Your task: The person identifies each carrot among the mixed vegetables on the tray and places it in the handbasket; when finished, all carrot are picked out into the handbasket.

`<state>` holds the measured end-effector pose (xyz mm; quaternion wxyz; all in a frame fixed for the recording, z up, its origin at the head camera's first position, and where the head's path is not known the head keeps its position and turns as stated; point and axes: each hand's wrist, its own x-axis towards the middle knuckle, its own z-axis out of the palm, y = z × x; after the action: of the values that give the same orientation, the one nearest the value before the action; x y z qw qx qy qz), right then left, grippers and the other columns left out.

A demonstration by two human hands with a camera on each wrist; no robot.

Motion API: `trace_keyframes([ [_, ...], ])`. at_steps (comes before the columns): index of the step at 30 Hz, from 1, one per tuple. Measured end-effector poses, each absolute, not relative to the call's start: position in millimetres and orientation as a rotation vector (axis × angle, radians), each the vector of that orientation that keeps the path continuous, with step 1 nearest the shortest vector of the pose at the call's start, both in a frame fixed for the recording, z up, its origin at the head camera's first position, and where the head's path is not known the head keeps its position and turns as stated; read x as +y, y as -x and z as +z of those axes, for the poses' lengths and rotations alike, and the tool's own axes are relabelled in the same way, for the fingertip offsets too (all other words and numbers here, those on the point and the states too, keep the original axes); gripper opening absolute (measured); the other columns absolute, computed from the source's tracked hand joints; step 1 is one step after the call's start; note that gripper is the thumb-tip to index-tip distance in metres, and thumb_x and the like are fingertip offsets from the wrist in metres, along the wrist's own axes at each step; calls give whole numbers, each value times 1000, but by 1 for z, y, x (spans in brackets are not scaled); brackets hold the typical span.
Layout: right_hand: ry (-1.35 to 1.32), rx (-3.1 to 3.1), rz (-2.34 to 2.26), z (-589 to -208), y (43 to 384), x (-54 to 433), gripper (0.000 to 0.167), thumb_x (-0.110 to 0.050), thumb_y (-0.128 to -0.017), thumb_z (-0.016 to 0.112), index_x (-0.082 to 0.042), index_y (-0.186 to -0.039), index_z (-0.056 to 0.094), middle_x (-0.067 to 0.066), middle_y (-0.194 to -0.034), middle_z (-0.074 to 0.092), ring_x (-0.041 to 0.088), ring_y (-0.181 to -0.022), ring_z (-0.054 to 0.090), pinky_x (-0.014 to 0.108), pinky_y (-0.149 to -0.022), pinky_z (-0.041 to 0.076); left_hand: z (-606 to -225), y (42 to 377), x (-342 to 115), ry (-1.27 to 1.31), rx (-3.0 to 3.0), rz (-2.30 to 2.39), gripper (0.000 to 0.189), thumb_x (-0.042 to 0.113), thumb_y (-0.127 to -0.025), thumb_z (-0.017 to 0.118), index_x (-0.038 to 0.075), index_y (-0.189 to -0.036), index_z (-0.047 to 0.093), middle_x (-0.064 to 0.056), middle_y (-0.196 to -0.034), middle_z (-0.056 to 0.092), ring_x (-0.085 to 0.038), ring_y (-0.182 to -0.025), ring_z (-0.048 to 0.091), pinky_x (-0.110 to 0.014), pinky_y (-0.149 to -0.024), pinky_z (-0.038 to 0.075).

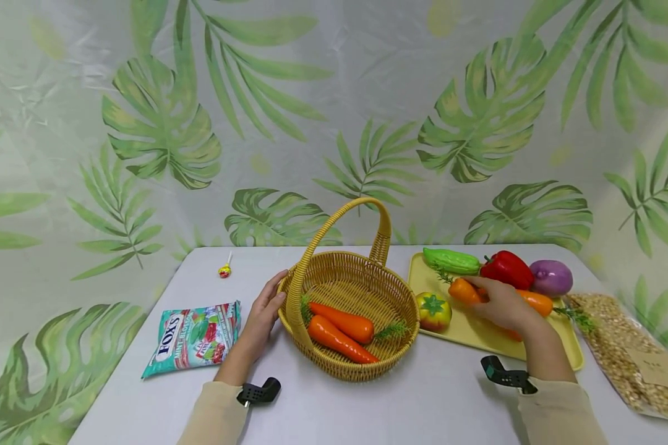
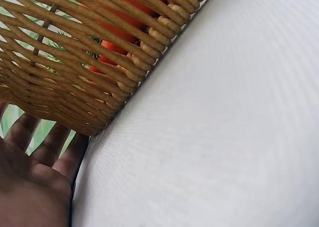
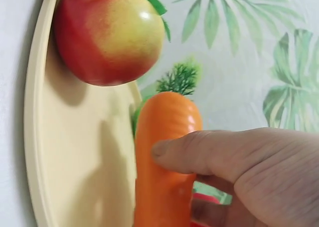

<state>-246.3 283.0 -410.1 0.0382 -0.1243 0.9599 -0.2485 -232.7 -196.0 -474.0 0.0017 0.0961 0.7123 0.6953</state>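
Note:
A wicker basket [image 1: 339, 368] with a tall handle stands mid-table, with two orange carrots [image 1: 342, 322] inside. My left hand [image 1: 260, 318] rests on its left side, and the left wrist view shows the straight fingers [image 2: 49, 146] against the weave. Over the yellow tray [image 1: 456, 337] my right hand [image 1: 503, 304] pinches a carrot [image 3: 167, 117], the thumb lying along its upper side and its leafy top pointing away. Part of that carrot is hidden by the hand. Another carrot [image 1: 536, 303] lies on the tray just right of the hand.
Also on the tray are a red-yellow tomato [image 1: 434, 312], a green bitter melon [image 1: 451, 261], a red bell pepper [image 1: 508, 269] and a purple round vegetable [image 1: 552, 277]. A bag of grains [image 1: 626, 352] lies at right. At left are a candy bag [image 1: 193, 339] and a lollipop [image 1: 225, 270].

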Motion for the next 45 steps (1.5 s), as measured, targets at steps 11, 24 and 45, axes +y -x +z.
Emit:
trace_keyframes([
  [11, 453, 3002, -890, -393, 243, 274, 55, -14, -92, 68, -5, -142, 47, 25, -134, 59, 46, -115, 59, 59, -94, 52, -473, 232, -195, -295, 2256, 2168, 48, 29, -107, 41, 29, -154, 35, 1, -163, 33, -12, -144, 39, -46, -121, 28],
  [24, 679, 3022, -945, -379, 238, 244, 51, -11, -91, 71, -13, -140, 57, 17, -131, 64, 36, -110, 62, 56, -92, 54, -473, 233, -194, -284, 2248, 2168, 47, 31, -107, 41, 32, -153, 35, 2, -162, 35, -21, -148, 36, -50, -122, 27],
  [45, 851, 2988, -989, -371, 236, 185, 41, -19, -89, 75, -16, -128, 62, 6, -125, 68, 24, -102, 67, 44, -88, 58, -475, 233, -194, -305, 2241, 2186, 47, 30, -106, 42, 31, -153, 36, 3, -163, 34, -18, -147, 36, -48, -121, 28],
])
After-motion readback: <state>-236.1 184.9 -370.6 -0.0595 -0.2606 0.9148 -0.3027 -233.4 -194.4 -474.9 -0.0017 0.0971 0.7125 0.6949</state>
